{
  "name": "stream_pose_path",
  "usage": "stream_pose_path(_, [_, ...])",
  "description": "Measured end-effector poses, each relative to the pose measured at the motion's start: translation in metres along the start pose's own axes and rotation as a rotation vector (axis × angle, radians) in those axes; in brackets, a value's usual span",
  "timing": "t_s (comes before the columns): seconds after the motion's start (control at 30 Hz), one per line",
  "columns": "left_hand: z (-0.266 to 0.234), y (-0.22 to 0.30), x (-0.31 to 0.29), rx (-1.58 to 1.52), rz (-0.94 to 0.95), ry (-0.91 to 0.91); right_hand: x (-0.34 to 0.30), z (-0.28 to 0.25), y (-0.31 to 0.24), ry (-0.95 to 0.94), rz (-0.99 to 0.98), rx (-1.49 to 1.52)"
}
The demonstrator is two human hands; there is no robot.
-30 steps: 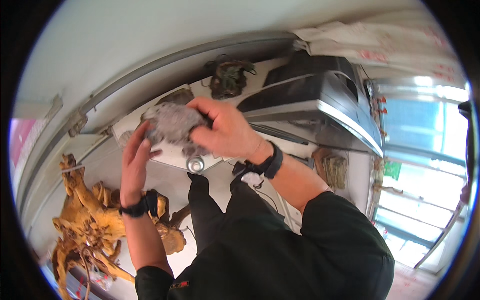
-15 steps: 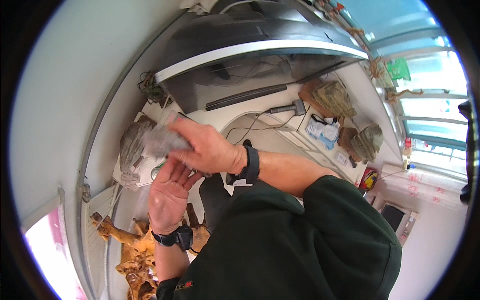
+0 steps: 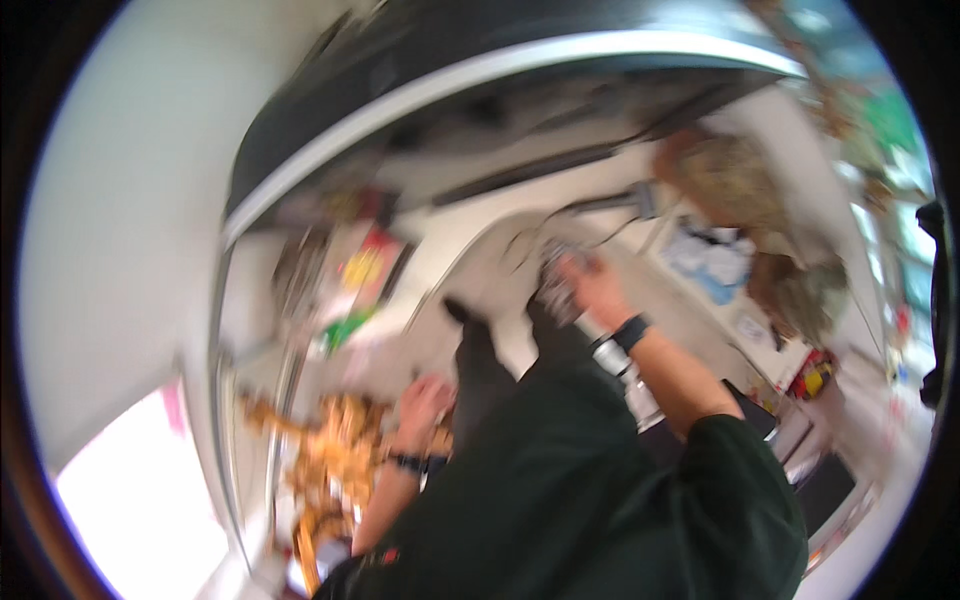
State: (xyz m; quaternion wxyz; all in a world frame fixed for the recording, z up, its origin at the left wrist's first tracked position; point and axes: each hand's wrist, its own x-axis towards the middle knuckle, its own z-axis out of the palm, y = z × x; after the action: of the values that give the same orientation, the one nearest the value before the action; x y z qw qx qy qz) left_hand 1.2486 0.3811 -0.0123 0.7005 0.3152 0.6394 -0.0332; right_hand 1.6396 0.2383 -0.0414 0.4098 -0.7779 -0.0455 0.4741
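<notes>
My right hand [image 3: 597,290] is out ahead, a little right of the middle, over the pale floor in front of the stand. Its fingers are closed on a crumpled grey cloth [image 3: 558,278]. Lower and to the left, my left hand [image 3: 427,400] is near my leg and a knotted brown wooden root piece [image 3: 340,450]. Motion smears its fingers, so I cannot make out their pose, and nothing shows clearly in it.
A large television [image 3: 520,60] spans the far side above a white stand [image 3: 430,265]. On the stand are a dark soundbar [image 3: 530,173], a corded hair dryer [image 3: 635,200], rough stones [image 3: 735,180], white-and-blue cloth [image 3: 712,255] and a red-and-yellow item [image 3: 365,265].
My right hand has moved right with the grey cloth, away from my left hand. The left hand has dropped back toward my leg. The whole view has shifted and blurred.
</notes>
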Motion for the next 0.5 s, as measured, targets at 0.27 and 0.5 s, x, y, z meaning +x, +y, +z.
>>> stream_pose_path(0.27, [0.057, 0.094, 0.020, 0.168, 0.220, -0.162, -0.017, -0.015, -0.041, -0.067, -0.267, 0.242])
stream_pose_path(0.5, [0.117, 0.159, -0.023, 0.246, 0.296, -0.643, -0.084, -0.008, -0.061, -0.093, -0.468, 0.113])
